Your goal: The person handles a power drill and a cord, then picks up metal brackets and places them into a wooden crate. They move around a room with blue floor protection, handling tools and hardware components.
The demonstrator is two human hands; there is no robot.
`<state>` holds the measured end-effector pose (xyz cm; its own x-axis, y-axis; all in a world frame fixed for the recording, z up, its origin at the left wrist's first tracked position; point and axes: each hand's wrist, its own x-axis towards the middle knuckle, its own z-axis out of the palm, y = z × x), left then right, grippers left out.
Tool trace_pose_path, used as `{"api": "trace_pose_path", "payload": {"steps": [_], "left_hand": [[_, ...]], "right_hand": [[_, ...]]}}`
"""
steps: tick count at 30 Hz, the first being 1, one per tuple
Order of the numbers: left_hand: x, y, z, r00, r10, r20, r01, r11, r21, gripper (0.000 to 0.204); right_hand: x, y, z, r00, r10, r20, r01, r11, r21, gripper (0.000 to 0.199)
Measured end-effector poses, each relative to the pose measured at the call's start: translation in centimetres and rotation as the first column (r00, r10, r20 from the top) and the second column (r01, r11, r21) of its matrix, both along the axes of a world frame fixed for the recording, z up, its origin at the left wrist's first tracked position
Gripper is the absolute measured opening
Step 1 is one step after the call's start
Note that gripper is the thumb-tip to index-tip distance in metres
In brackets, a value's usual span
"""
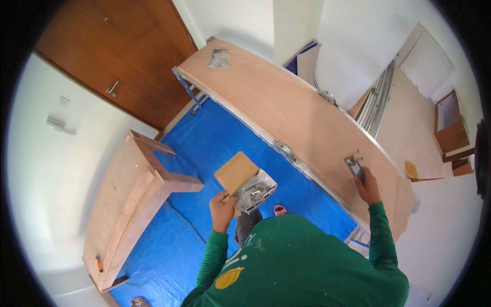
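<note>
My left hand (222, 210) grips an opened cardboard box (238, 173) by its near left side, with the flap standing up. Inside the box lies a crumpled clear plastic bag (250, 193) with small metal pieces showing. My right hand (368, 188) is closed around a grey metal tool (353, 165) with a dark lower part; its exact kind is too small to tell. That hand is over the right end of the long wooden board (291, 110). Its fingers partly hide the tool.
The board rests on a metal frame with blue legs (186, 88) and carries a clear plastic packet (220, 59). At the left stands a wooden bench-like piece (120, 197) with an orange-handled cutter (98, 263). Blue sheeting (174, 245) covers the floor, crossed by a dark cable (185, 220).
</note>
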<state>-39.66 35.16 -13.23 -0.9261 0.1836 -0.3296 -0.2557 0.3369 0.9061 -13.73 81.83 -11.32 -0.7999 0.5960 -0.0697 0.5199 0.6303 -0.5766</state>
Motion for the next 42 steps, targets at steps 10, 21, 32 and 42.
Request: {"api": "trace_pose_path", "payload": {"steps": [10, 21, 32, 42], "left_hand": [[2.3, 1.7, -2.1, 0.969, 0.195, -0.155, -0.185, 0.980, 0.071, 0.022], [6.2, 2.6, -3.7, 0.870, 0.418, -0.263, -0.415, 0.907, 0.070, 0.021], [6.7, 6.6, -0.7, 0.736, 0.656, -0.163, -0.641, 0.754, 0.143, 0.007], [-1.0, 10.8, 3.4, 0.819, 0.526, -0.230, -0.496, 0.850, 0.179, 0.018]], "right_hand": [[-29.8, 6.9, -2.8, 0.942, 0.050, -0.333, -0.032, 0.998, 0.059, 0.048], [-47.7, 14.8, -3.0, 0.837, 0.456, -0.303, -0.360, 0.875, 0.323, 0.067], [-40.5, 18.3, -0.3, 0.880, 0.084, -0.467, -0.060, 0.996, 0.065, 0.036], [-43.6, 14.8, 4.7, 0.914, -0.138, -0.381, 0.122, 0.990, -0.066, 0.049]]}}
